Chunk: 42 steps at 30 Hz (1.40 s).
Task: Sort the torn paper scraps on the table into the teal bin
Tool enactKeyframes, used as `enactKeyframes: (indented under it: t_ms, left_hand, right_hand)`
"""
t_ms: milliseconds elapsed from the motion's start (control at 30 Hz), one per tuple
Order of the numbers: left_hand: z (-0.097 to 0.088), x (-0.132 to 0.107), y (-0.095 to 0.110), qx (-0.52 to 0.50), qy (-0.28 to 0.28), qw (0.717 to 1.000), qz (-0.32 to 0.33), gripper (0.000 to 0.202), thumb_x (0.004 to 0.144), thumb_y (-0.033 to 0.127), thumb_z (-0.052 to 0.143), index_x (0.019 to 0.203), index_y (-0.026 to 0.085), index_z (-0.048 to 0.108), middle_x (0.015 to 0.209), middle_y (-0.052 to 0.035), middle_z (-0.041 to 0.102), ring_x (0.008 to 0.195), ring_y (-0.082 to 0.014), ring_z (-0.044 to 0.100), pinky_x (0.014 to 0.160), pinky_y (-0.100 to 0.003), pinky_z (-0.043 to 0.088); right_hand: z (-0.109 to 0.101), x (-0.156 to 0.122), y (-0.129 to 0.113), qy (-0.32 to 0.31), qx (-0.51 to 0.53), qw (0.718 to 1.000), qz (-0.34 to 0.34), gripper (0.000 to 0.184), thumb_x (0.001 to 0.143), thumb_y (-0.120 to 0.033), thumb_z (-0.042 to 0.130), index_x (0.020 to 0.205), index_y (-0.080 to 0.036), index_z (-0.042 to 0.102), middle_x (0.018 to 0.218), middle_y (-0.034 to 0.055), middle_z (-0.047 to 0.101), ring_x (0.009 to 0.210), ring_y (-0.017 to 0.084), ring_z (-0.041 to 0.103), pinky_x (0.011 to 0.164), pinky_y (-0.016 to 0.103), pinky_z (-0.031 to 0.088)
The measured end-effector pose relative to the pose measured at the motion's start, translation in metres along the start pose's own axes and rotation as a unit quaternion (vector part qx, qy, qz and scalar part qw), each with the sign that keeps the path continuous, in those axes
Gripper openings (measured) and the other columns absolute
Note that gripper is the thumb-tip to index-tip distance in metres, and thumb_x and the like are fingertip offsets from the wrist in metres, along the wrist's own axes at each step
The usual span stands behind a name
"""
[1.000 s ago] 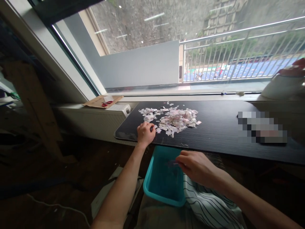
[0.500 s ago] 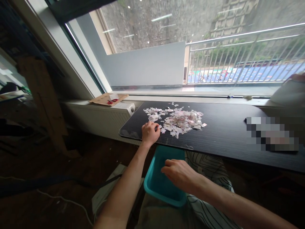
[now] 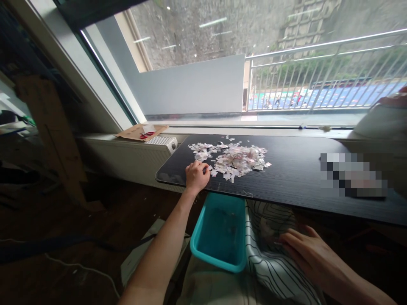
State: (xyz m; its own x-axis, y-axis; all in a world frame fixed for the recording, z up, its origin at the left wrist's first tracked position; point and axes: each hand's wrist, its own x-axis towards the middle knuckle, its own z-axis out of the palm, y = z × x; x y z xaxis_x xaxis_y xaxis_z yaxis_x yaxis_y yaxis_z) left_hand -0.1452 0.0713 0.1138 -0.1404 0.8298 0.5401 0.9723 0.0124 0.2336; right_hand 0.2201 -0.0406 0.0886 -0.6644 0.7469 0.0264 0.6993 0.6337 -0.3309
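My left hand (image 3: 197,177) rests at the near edge of the dark table, its fingers curled and the thumb against them. Beside it lies a loose heap of small torn paper scraps (image 3: 240,160), pale with pinkish bits; whatever the fingers pinch is hidden. My right hand (image 3: 308,252) is over a white fabric with black stripes (image 3: 265,264), below the table edge. Its fingers are drawn together, with a tiny whitish sliver at their tips that I cannot make out. Between my arms stands a turquoise plastic basin (image 3: 218,262), with a little dark stuff showing inside.
The black table (image 3: 286,173) runs along the window, with a blurred-out object (image 3: 354,176) on its right. Left of it, a radiator (image 3: 133,154) carries a cardboard sheet (image 3: 129,132) and red-handled scissors (image 3: 146,135). A white cable (image 3: 85,267) trails over the floor.
My right hand has moved from over the turquoise basin rightward to the striped fabric, uncovering the basin's inside. My left hand stays beside the scraps. The view has shifted slightly.
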Motion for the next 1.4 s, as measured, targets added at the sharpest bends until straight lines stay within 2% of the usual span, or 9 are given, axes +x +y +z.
enactKeyframes:
  t_ms: [200,667,800,933,1000,1067,1167,1233,1400]
  left_hand:
    - [0.002,0.001,-0.001,-0.001,0.004,1.0,0.003,0.014,0.083,0.023,0.056,0.088,0.022,0.068,0.096,-0.0064,0.065,0.094,-0.0256,0.057,0.086,-0.039,0.04]
    - [0.001,0.003,0.0,-0.041,0.035,0.998,0.01,0.011,0.079,0.02,0.059,0.084,0.019,0.069,0.091,-0.0073,0.064,0.09,-0.0252,0.058,0.085,-0.039,0.042]
    - [-0.026,-0.004,0.002,-0.072,0.078,0.994,0.017,0.016,0.08,0.016,0.054,0.089,0.016,0.068,0.095,-0.0086,0.062,0.095,-0.0235,0.057,0.089,-0.037,0.043]
    - [-0.066,-0.055,0.008,-0.101,0.095,0.99,0.026,0.02,0.086,0.021,0.048,0.093,0.016,0.065,0.098,-0.0079,0.059,0.096,-0.0206,0.057,0.091,-0.034,0.044]
    - [-0.076,-0.091,0.01,-0.153,0.033,0.988,-0.01,0.022,0.085,0.026,0.051,0.098,0.017,0.065,0.101,-0.0078,0.059,0.091,-0.0199,0.059,0.084,-0.031,0.048]
    - [-0.075,-0.123,0.009,-0.18,-0.083,0.977,-0.074,0.037,0.078,0.032,0.059,0.111,0.016,0.061,0.107,-0.0093,0.06,0.087,-0.021,0.061,0.081,-0.032,0.05]
    - [-0.066,-0.15,-0.001,-0.266,-0.221,0.919,-0.187,0.047,0.074,0.027,0.055,0.119,0.014,0.056,0.108,-0.0097,0.065,0.095,-0.023,0.063,0.083,-0.03,0.049]
    - [-0.062,-0.155,-0.01,-0.313,-0.242,0.886,-0.244,0.045,0.072,0.024,0.051,0.115,0.012,0.057,0.102,-0.0092,0.068,0.092,-0.0231,0.064,0.078,-0.028,0.049]
    - [-0.061,-0.148,-0.018,-0.335,-0.255,0.864,-0.276,0.036,0.073,0.027,0.05,0.104,0.011,0.059,0.071,-0.0036,0.066,0.06,-0.0189,0.061,0.055,-0.024,0.044]
  right_hand:
    - [0.003,0.004,0.002,0.003,0.036,0.996,0.078,0.031,0.093,-0.026,0.034,0.093,-0.024,0.066,0.087,0.0066,0.066,0.076,0.019,0.064,0.07,0.032,0.047]
    - [0.001,0.005,0.003,-0.016,0.055,0.998,0.014,0.033,0.094,-0.026,0.036,0.091,-0.02,0.068,0.083,0.008,0.064,0.075,0.018,0.061,0.069,0.03,0.048]
    - [0.004,0.006,0.005,-0.011,0.054,0.998,0.01,0.033,0.094,-0.025,0.035,0.093,-0.019,0.068,0.085,0.0085,0.065,0.075,0.018,0.061,0.068,0.03,0.049]
    - [0.005,0.0,0.012,0.009,0.058,0.998,0.01,0.034,0.095,-0.027,0.035,0.097,-0.02,0.069,0.088,0.0087,0.066,0.077,0.018,0.063,0.07,0.03,0.051]
    - [0.004,-0.003,0.014,0.026,0.059,0.998,0.008,0.033,0.094,-0.028,0.038,0.097,-0.021,0.069,0.089,0.0082,0.067,0.078,0.018,0.063,0.07,0.029,0.052]
    - [0.001,-0.008,0.015,0.038,0.06,0.997,0.003,0.031,0.094,-0.029,0.04,0.097,-0.023,0.07,0.09,0.0072,0.068,0.078,0.017,0.065,0.07,0.027,0.053]
    - [-0.006,-0.019,0.019,0.058,0.059,0.997,-0.002,0.028,0.092,-0.03,0.044,0.096,-0.025,0.071,0.089,0.0055,0.07,0.078,0.017,0.067,0.068,0.024,0.055]
    - [-0.009,-0.028,0.025,0.095,0.049,0.994,0.001,0.026,0.09,-0.033,0.047,0.095,-0.025,0.072,0.089,0.0053,0.072,0.078,0.017,0.069,0.068,0.022,0.056]
    - [-0.005,-0.038,0.037,0.127,0.048,0.991,0.01,0.027,0.089,-0.037,0.049,0.096,-0.026,0.073,0.093,0.0064,0.073,0.081,0.02,0.07,0.068,0.022,0.057]
